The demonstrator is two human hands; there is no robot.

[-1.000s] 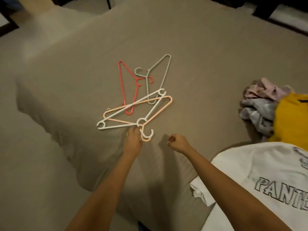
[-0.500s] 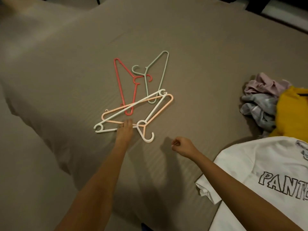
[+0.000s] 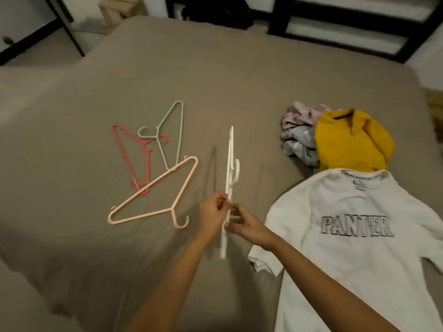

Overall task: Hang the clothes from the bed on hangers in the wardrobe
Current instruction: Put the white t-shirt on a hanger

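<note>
A white hanger (image 3: 229,173) is lifted off the bed and seen edge-on, its hook pointing right. My left hand (image 3: 212,215) pinches its lower part and my right hand (image 3: 247,226) grips it just below. A peach hanger (image 3: 153,200), a red hanger (image 3: 134,154) and a pale green hanger (image 3: 170,137) lie on the brown bed sheet (image 3: 215,80) to the left. A white T-shirt (image 3: 354,240) printed "PANTER" lies flat at the right. Behind it sits a pile with a yellow garment (image 3: 347,144), a grey one (image 3: 299,144) and a pink one (image 3: 299,113).
Beyond the bed's far edge stand a dark bag (image 3: 215,10) and black frame bars (image 3: 347,22). A wooden box (image 3: 122,8) and dark furniture legs (image 3: 64,27) are at the far left. The sheet between the hangers and the clothes pile is bare.
The white hanger has left the hanger pile and now stands lifted to the right, held in both hands. My right hand, earlier a fist on the sheet, has taken hold of it.
</note>
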